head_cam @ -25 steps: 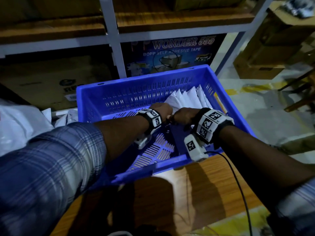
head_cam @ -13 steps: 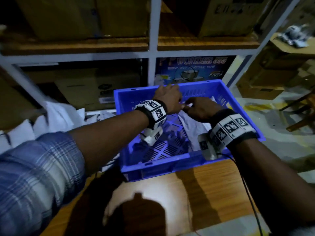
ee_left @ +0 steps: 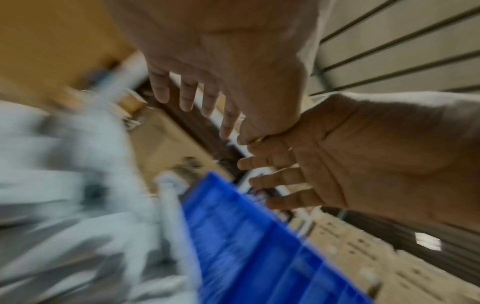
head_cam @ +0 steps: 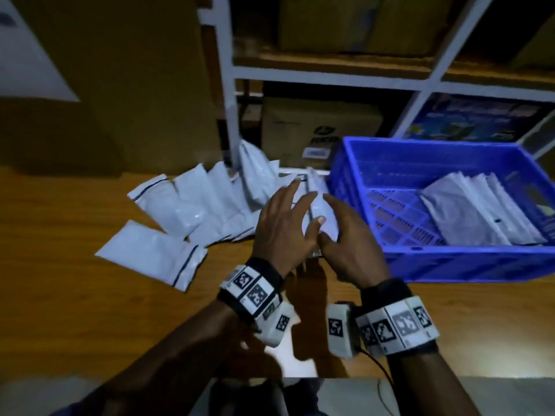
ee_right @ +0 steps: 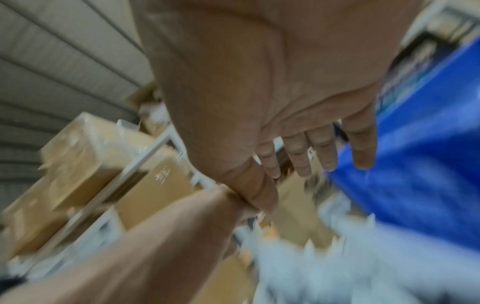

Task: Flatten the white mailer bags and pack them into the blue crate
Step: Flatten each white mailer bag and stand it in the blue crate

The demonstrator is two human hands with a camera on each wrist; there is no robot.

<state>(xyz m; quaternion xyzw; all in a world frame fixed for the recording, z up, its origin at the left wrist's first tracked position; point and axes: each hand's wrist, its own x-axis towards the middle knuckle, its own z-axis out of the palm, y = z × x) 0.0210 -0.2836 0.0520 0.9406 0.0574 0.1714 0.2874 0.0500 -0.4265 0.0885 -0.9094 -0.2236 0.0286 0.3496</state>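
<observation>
Loose white mailer bags (head_cam: pixel 204 205) lie in a pile on the wooden table (head_cam: pixel 75 295), left of the blue crate (head_cam: pixel 450 265). Several flattened bags (head_cam: pixel 474 211) lean in a stack at the crate's right side. Both hands are side by side just left of the crate, over one mailer (head_cam: pixel 322 211) next to the crate's wall. My left hand (head_cam: pixel 282 226) and right hand (head_cam: pixel 348 235) have their fingers spread and straight, thumbs meeting, and hold nothing. The wrist views are blurred: they show the empty left hand (ee_left: pixel 221 61) and the empty right hand (ee_right: pixel 259 82).
A white metal shelf rack (head_cam: pixel 228 100) with cardboard boxes (head_cam: pixel 318 127) stands behind the table. One mailer (head_cam: pixel 150 256) lies apart near the front left. The crate's perforated floor (head_cam: pixel 399 223) is bare on its left half.
Both hands have come out of the crate and moved left to the pile of mailers, now open. The bag they handled stays in the crate. The head view has swung left.
</observation>
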